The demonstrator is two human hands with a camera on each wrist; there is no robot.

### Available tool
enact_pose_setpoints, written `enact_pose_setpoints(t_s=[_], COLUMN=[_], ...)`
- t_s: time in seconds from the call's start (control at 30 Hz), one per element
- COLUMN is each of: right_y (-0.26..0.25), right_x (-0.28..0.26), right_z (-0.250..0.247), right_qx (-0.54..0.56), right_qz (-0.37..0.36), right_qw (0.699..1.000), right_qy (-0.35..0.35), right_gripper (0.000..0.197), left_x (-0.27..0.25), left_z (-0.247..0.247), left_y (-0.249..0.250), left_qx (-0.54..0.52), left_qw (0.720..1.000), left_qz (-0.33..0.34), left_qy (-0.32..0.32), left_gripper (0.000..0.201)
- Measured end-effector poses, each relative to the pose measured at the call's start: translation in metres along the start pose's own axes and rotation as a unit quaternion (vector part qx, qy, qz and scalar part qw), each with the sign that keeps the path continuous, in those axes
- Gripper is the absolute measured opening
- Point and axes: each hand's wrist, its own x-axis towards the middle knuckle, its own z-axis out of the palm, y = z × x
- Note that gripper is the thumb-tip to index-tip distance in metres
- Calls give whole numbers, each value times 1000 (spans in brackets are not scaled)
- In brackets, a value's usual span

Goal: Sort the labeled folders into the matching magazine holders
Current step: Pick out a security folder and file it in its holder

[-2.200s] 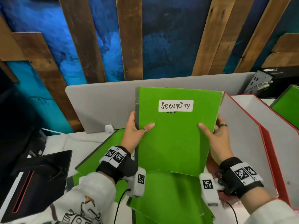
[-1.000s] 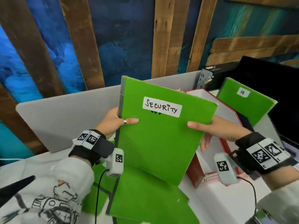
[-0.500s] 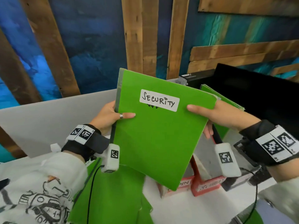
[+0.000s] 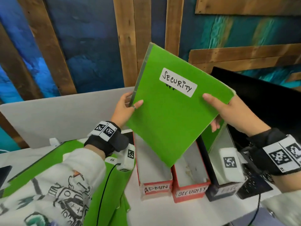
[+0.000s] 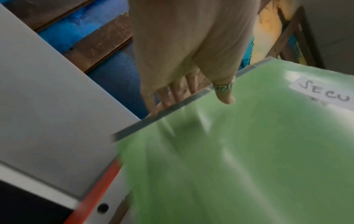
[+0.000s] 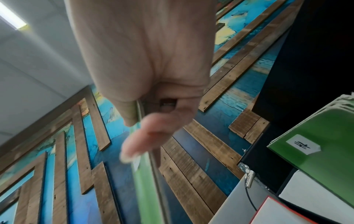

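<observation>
blue painted wall [image 4: 91, 51] with brown wood slats behind; grey divider panel [image 4: 53, 118] standing on white desk [image 4: 162, 211]. black monitor [image 4: 263, 101] at right.

three holders in a row on desk: red "admin" holder [image 4: 154, 187], red "security" holder [image 4: 191, 192], dark holder [image 4: 225, 190] with unreadable label. one green folder standing in dark holder [image 6: 325, 145].

green "security" folder [image 4: 172, 119] held tilted in air, lower corner over the gap between the red holders. left hand [image 4: 124, 110] pinching spine edge, thumb on front, fingers behind. right hand [image 4: 228, 111] pinching opposite edge, thumb on front.

loose green folders [image 4: 114, 185] lying on desk at left, count unclear; one labelled "hr".
</observation>
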Motion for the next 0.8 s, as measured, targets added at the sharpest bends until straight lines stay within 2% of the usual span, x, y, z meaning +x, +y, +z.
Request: enact_pose_setpoints(t_s=[0.07, 0.13, 0.23, 0.3, 0.37, 0.5, 0.63, 0.8], right_y=[2, 2, 2, 4, 6, 18, 46, 82], right_x=[-1, -4, -8, -9, -11, -15, -6, 10], right_z=[-6, -10, -22, -34, -44, -44, -15, 37], right_qx=[24, 42, 52, 32, -5, -119, -206, -240], right_qz=[-21, -43, -73, -70, -43, 26, 133, 195], right_qw=[998, 990, 972, 970, 974, 976, 963, 950], right_qy=[53, 126, 216, 232, 221, 180, 111, 32], right_gripper=[20, 11, 3, 17, 29, 27, 41, 30], left_x=[-3, -9, -21, -28, -31, -35, -36, -36], left_z=[12, 24, 44, 58, 71, 88, 92, 93], left_y=[-8, -20, -39, -48, -57, -74, -88, -90], left_qx=[12, 57, 160, 183, 203, 235, 268, 273], left_qw=[999, 997, 979, 966, 950, 927, 918, 925], left_qz=[-32, -51, -55, -54, -57, -71, -59, -56], left_qy=[10, -16, -117, -176, -230, -285, -287, -257], left_gripper=[58, 54, 49, 46, 45, 53, 58, 54])
